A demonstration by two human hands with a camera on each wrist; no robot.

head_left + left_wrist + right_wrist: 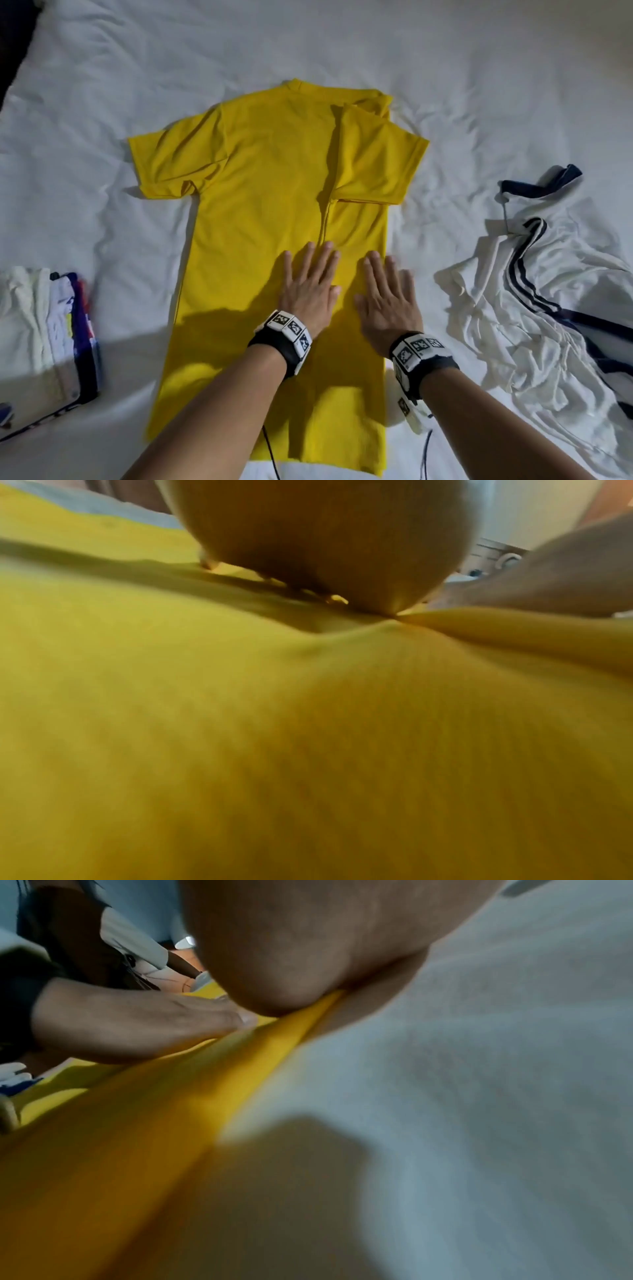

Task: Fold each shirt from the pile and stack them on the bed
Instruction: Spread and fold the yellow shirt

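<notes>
One yellow shirt (274, 192) lies flat mid-bed (171, 51), right side folded inward; 1 crumpled white shirt w/ navy stripes (534, 294) to its right; folded stack (51, 329) at left; left hand (310, 284) & right hand (387, 298) both flat, fingers straight, pressing the yellow shirt's lower part, side by side.

Black wristbands (284, 349) with checkered marker tiles (416, 347) – thin dark cables (270, 452) trailing toward the near edge.
</notes>
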